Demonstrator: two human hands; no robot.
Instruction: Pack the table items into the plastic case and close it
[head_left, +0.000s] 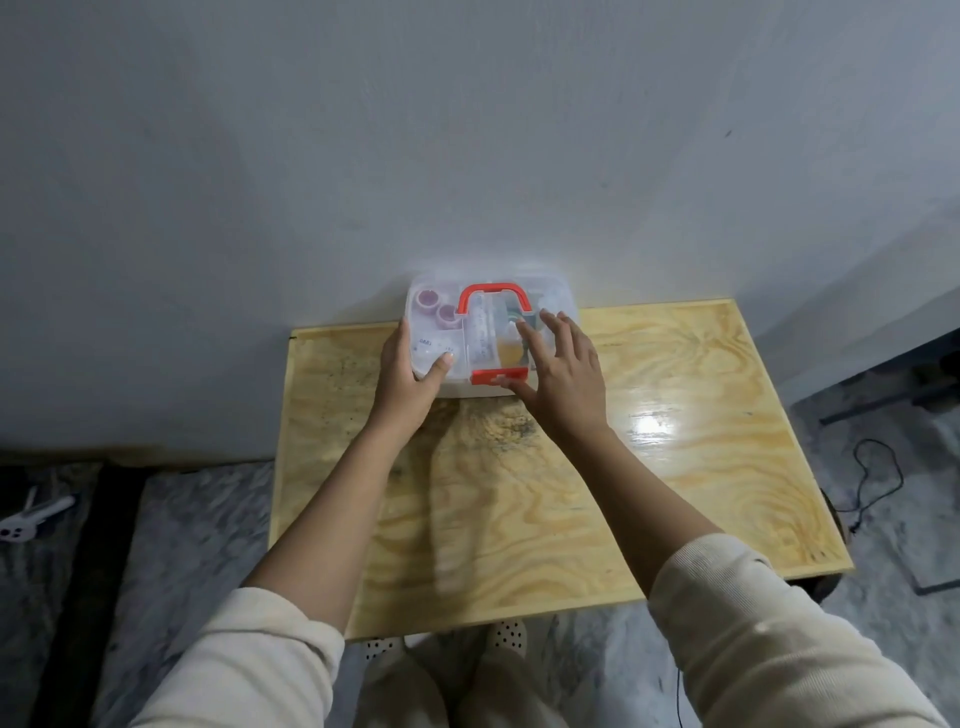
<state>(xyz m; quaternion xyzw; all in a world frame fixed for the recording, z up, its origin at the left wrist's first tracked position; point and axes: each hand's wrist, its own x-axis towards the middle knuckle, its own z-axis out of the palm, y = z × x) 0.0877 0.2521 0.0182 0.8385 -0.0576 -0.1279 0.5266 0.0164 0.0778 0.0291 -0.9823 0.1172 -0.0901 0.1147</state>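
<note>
The left grip (410, 371) clasps the plastic case (455, 387), likely steadying it, while the right grip (558, 374), spread wide, presses the lid (551, 295), red latch (491, 375) at its thumb.

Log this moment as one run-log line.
plastic case: lid down, items inside | left hand: grips left corner | right hand: flat on lid, thumb at red latch | latch state: unclear

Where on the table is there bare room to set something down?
Bare table runs right of the case to the right edge, and across the near half. Left of the case, only a narrow strip. Crowded at the far edge, where the left hand and right hand are on the case.
</note>
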